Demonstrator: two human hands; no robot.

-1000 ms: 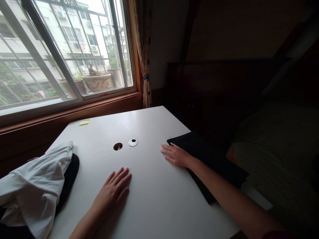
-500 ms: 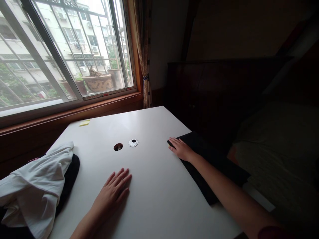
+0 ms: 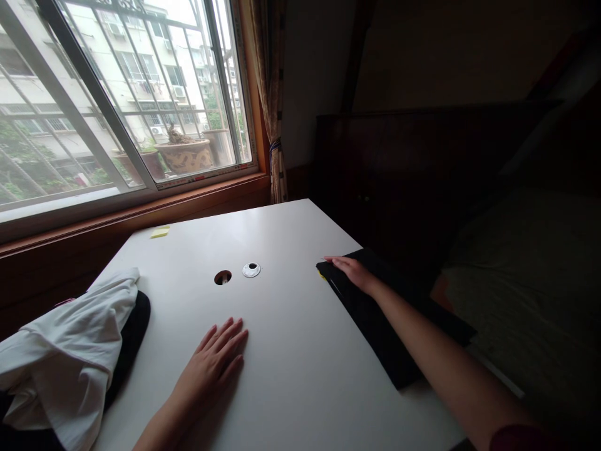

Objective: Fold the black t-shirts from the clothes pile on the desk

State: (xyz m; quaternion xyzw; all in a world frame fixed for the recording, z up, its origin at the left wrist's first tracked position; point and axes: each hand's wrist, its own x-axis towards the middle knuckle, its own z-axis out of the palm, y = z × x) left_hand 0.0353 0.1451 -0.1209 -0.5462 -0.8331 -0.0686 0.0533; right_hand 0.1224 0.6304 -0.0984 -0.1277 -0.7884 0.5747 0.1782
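My left hand (image 3: 220, 352) lies palm down on the white table (image 3: 282, 351), fingers stretched out and holding nothing. My right hand (image 3: 354, 272) rests on the far end of a flat black piece that looks like folded cloth (image 3: 380, 338). Its fingers are extended and point left along the far edge. A small bit of yellow (image 3: 322, 275) shows at the cloth's left corner. The black piece lies along the right side of the table, partly covered by my right forearm.
A crumpled white cloth (image 3: 79, 344) lies at the left over something black (image 3: 134, 319). Mid-table are a round hole (image 3: 223, 277) and a round silvery cover (image 3: 251, 270). A yellow sticky note (image 3: 160, 232) is near the far left edge. Beyond stands a barred window (image 3: 141, 94).
My right hand has slid to the right and slightly up over the black cloth, uncovering its left corner. The cloth has barely shifted. My left hand has stayed in place.
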